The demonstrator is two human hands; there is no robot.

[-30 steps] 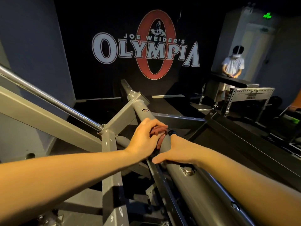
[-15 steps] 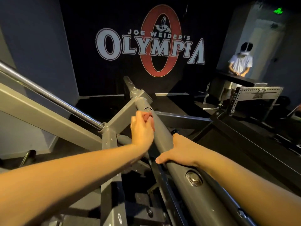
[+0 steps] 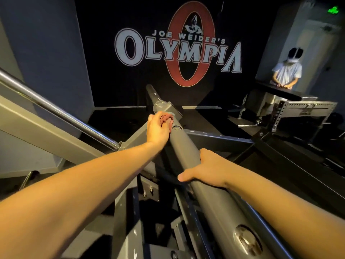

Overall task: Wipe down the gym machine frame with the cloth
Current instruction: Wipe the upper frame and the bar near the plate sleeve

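Wall (image 3: 104, 81): "JOE WEIDER'S OLYMPIA"; left hand (image 3: 157, 130) apparently clutches cloth (image 3: 166, 118), right hand (image 3: 207, 170) grips frame (image 3: 187, 151).

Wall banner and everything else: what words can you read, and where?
"JOE WEIDER'S": small grey letters on the black wall banner.
"OLYMPIA": big grey letters across its red oval.
Glowing green sign, top right: too blurred.
Dark label on perforated grey metal rack: too small.

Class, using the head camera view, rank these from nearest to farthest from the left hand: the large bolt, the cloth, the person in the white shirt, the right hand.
1. cloth, gripped in the left hand itself.
2. right hand, lower down the same tube.
3. large bolt, lower still, bottom right.
4. person in the white shirt, across the room, far right.
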